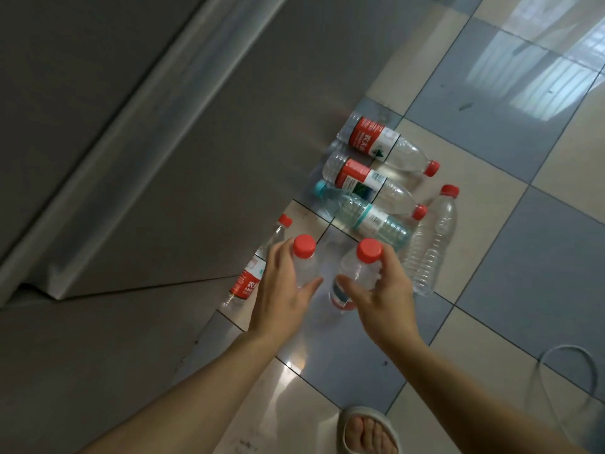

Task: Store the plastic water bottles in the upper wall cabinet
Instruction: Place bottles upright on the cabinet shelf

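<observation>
**Two Bottles Held, More on the Floor**

The left hand (281, 290) grips a clear water bottle with a red cap (303, 257). Its fingers curl round the bottle just under the cap. The right hand (383, 290) grips another clear bottle with a red cap (360, 267), with the thumb and fingers wrapped round the bottle's top part. Both bottles stand up straight, side by side, above the floor.

More plastic bottles lie on the tiled floor (510, 244) just past the hands. A bottle with a red label (258, 267) lies behind the left hand, next to the grey cabinet front (183, 178). Further off, two red-label bottles (386, 142) (373, 185) lie side by side, and a bottle with a teal cap (360, 214) lies beside them. A bare clear bottle with a red cap (435, 237) lies to the right of them.

Near the bottom, a foot in a pale sandal (370, 430) stands on the tiles. A white cord loop (569, 368) lies on the floor to the right.
</observation>
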Demonstrator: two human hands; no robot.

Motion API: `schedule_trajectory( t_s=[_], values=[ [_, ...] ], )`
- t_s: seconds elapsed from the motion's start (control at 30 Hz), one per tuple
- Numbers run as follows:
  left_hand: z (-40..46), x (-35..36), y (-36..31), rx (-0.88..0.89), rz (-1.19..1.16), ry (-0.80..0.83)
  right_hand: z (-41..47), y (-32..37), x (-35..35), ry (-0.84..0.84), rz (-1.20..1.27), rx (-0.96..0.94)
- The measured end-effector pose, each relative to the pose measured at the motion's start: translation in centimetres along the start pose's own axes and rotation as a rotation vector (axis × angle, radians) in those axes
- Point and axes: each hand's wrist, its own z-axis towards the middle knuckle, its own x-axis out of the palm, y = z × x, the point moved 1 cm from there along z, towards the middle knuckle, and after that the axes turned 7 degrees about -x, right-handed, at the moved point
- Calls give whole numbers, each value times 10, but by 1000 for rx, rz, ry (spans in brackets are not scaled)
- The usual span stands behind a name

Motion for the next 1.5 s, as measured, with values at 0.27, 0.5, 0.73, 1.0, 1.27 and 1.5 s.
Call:
schedule_trajectory(
  t_s=[0.27,0.5,0.73,1.0,1.27,1.5],
  values=[
    [10,11,-34,71,-96,-149,27,-2,-31,-12,-259,-332],
    [1,26,-14,77,-100,-213,19,-26,-28,-50,-200,-258],
    [19,33,-7,-178,-269,-107,34,-46,-30,79,-94,-25],
    [33,40,-6,-321,-334,-63,47,-48,-21,75,7,34],
    [6,-2,-48,-244,-323,-32,24,11,-42,82,25,48],
    [-46,-78,-133,-200,-288,-42,-22,134,-107,70,7,-24]
  ],
)
